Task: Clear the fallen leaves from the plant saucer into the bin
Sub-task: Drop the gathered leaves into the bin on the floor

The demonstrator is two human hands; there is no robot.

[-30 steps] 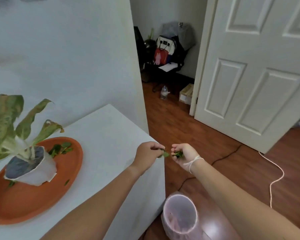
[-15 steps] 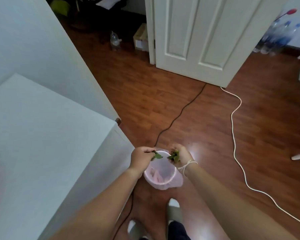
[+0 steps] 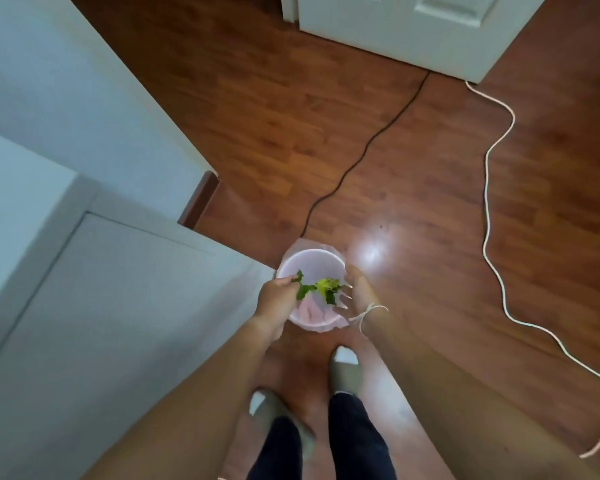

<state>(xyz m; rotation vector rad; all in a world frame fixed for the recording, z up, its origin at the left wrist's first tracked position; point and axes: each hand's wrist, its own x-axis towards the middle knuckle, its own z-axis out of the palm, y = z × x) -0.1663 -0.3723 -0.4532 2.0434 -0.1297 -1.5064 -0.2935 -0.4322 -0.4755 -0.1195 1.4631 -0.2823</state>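
Both hands over the bin (image 3: 310, 261), lower centre of frame, on the floor by the cabinet corner. Left hand (image 3: 274, 297): fingertips pinched on a green leaf (image 3: 302, 291). Right hand (image 3: 355, 291): fingers spread apart, letting go; a clump of yellow-green leaves (image 3: 326, 287) sits between the hands above the bin mouth, looks mid-drop. Judgement: this handful is about dumped, left-hand leaf not yet released. Saucer isn't in frame, so can't tell whether more leaves remain there. Black cable (image 3: 361, 154) and white cable (image 3: 492, 202) run across the floor, well apart from the bin.
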